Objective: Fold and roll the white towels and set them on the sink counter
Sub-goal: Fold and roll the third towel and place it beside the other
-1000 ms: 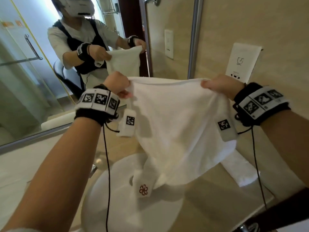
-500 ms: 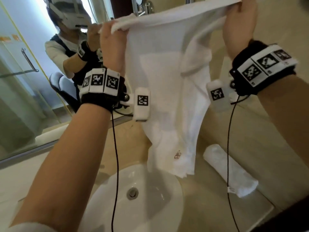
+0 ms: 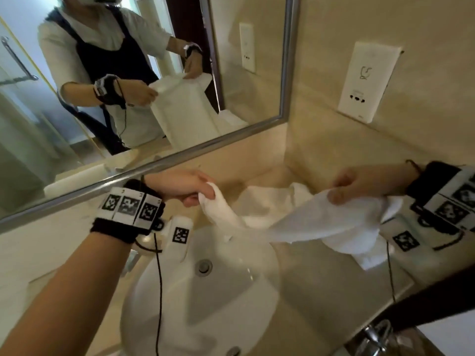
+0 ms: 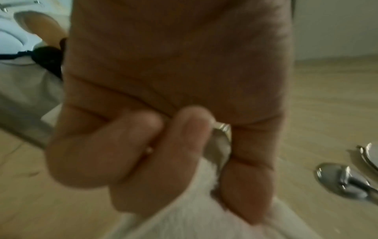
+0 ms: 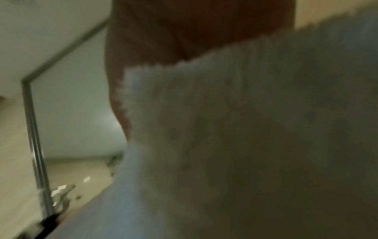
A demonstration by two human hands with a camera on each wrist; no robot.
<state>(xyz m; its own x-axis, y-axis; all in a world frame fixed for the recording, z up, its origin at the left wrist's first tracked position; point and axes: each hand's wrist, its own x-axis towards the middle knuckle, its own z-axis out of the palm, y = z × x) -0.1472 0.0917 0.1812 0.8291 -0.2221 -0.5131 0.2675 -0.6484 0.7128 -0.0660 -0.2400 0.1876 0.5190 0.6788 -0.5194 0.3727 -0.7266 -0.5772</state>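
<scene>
A white towel (image 3: 295, 219) hangs slack between my two hands, low over the back of the sink counter (image 3: 321, 273). My left hand (image 3: 203, 192) pinches one corner of it above the basin's far rim; in the left wrist view the curled fingers (image 4: 143, 145) clamp the towel (image 4: 204, 218) against the thumb. My right hand (image 3: 341, 191) grips the opposite end at the right. White cloth (image 5: 245, 129) fills the right wrist view and hides the fingers. A rolled white towel (image 3: 370, 258) lies on the counter, partly hidden under my right wrist.
The white basin (image 3: 205, 291) sits below my hands with its drain (image 3: 203, 266) in the middle. A framed mirror (image 3: 128, 73) covers the back wall. A white wall panel (image 3: 365, 80) is on the right wall. A chrome fitting (image 3: 375, 335) stands at the counter's front right.
Both hands have dropped from head height down to just above the counter. The towel, held up and hanging flat before, now sags bunched between them.
</scene>
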